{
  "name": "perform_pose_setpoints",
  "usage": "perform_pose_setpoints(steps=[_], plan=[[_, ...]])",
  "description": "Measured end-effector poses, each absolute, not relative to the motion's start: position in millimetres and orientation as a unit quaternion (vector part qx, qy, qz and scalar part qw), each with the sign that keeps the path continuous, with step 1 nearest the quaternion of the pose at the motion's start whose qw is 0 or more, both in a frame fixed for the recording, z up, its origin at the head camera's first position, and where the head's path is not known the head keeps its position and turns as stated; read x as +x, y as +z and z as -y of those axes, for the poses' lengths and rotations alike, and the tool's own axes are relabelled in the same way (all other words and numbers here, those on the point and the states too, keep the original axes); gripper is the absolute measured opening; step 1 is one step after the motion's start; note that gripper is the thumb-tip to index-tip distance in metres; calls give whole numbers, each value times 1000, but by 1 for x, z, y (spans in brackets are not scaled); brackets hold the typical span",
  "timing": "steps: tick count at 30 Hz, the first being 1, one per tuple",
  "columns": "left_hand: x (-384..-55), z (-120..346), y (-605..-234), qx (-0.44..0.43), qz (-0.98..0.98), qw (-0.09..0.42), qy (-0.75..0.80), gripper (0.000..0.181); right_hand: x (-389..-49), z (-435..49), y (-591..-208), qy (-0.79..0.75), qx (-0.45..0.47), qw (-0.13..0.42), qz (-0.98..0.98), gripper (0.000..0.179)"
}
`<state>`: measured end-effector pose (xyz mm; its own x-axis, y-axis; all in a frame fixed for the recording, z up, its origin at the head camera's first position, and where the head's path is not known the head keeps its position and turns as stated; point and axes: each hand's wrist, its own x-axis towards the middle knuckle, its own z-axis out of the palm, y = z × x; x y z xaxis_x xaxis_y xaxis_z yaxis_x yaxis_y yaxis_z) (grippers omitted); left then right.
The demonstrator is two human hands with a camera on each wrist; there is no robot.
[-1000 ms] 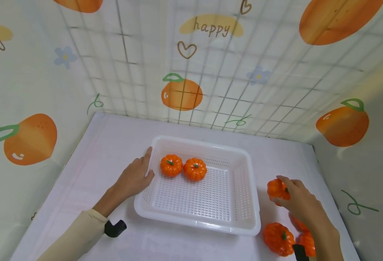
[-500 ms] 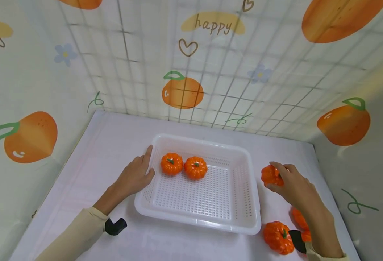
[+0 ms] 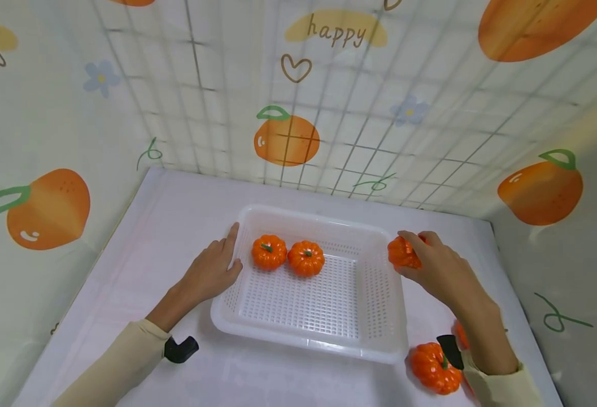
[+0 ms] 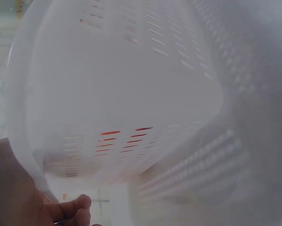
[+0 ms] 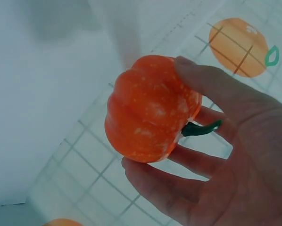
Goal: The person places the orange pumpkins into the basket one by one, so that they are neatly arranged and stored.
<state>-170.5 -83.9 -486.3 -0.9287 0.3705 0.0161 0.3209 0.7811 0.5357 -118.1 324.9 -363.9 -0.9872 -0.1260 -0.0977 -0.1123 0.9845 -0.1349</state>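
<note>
My right hand (image 3: 440, 271) holds a small orange toy pumpkin (image 3: 403, 252) at the right rim of the white plastic basket (image 3: 308, 347). In the right wrist view, the thumb and fingers grip the pumpkin (image 5: 150, 110) from both sides, its green stem toward the palm. My left hand (image 3: 209, 271) grips the basket's left rim, thumb over it and index finger along it. The left wrist view shows curled fingertips by the basket's outer wall (image 4: 108, 89). Two pumpkins, one left (image 3: 269, 252) and one right (image 3: 306, 259), sit side by side inside the basket.
Right of the basket, another pumpkin (image 3: 434, 368) lies on the white tabletop (image 3: 176, 203). More orange shows partly hidden under the right forearm (image 3: 486, 333). Fruit-printed curtains (image 3: 298, 85) enclose the table at the back and sides.
My right hand has lifted the pumpkin off the right side of the table and carried it left and away from me to the basket's rim. My left hand stays on the basket.
</note>
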Motion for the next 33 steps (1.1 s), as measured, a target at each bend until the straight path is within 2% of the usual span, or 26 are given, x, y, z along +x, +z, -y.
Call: perform_pose_setpoints(steps=[18,33], plan=[[-170,83,-482,181,-941,51,282,78,-133,-294,-360,-67,-122,43,-989,62],[-170,84,-483,177,-940,50,288,78,-152,-270,-367,-67,-141,109,-982,63]])
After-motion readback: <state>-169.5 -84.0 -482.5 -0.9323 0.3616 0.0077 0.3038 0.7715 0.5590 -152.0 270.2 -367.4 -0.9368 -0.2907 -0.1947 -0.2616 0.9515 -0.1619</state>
